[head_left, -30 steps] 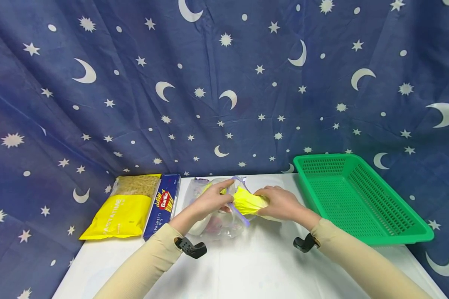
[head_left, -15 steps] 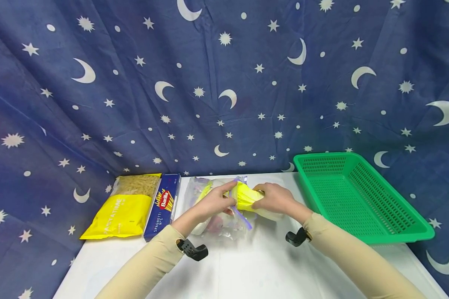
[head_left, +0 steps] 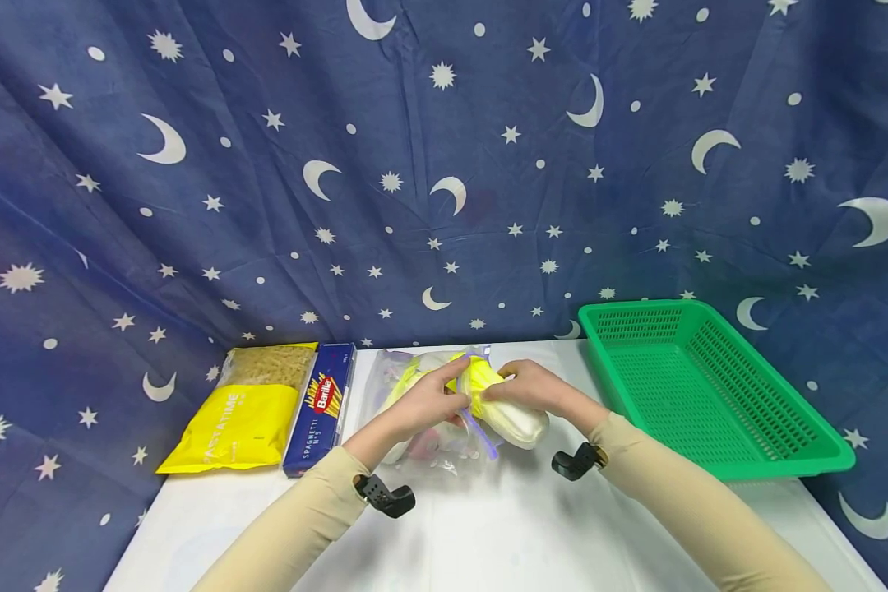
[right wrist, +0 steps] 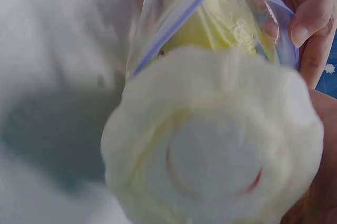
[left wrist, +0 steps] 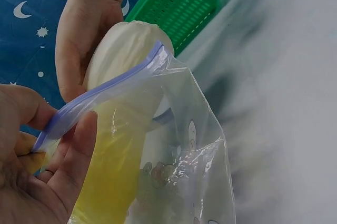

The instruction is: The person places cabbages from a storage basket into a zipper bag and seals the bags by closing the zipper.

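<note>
A napa cabbage with a white base and yellow leaves lies leaf end first inside a clear zip bag. Its base sticks out past the bag's purple zip edge. My left hand pinches that edge between thumb and fingers, at the far side of the mouth. From behind and above, my right hand grips the cabbage near its base; some of its fingers are hidden. The cut end of the cabbage fills the right wrist view. Pinkish patches show on the bag's lower part.
To the left lie a yellow pasta bag and a blue spaghetti box. A green plastic basket stands on the right of the white table. A starry blue curtain hangs behind.
The cabbage has slid left, deeper into the bag, and its white base has swung toward the front. My right hand has moved left with it. The left hand stays on the bag's edge.
</note>
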A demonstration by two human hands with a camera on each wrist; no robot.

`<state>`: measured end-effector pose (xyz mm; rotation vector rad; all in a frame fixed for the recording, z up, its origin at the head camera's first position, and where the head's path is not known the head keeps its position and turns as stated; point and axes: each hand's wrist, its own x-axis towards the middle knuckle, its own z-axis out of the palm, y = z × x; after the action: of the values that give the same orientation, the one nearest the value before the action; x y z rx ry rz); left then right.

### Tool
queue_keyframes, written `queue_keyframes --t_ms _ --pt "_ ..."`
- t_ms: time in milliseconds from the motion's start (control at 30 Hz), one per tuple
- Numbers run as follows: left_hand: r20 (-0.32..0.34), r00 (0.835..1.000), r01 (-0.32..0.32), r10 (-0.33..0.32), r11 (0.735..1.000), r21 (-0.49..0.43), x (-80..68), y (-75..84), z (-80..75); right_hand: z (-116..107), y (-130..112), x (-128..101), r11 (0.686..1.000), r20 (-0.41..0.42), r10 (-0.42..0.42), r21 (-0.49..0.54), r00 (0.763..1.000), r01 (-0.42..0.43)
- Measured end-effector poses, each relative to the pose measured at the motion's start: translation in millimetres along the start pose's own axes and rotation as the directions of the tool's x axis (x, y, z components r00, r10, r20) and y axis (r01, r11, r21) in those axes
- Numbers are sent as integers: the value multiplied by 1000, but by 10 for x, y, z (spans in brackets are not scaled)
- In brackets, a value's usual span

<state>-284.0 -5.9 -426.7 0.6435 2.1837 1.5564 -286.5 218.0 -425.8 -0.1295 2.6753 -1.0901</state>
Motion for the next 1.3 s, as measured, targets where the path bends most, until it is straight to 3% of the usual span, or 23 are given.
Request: queue_keyframes --t_ms 233,533,833,1300 --pt "5 1000 -15 15 1000 5 8 -34 -3 10 -35 -15 991 97 82 100 992 -91" --pt "3 1000 2 -2 1000 16 13 -55 2 -34 37 1 974 148 146 154 978 -168" --pt "-20 1000 2 -1 998 64 -18 -39 28 -44 143 48 924 201 230 262 952 -278" --pt "-36 999 -30 36 987 160 -51 -56 79 -52 237 72 870 262 269 347 927 -350"
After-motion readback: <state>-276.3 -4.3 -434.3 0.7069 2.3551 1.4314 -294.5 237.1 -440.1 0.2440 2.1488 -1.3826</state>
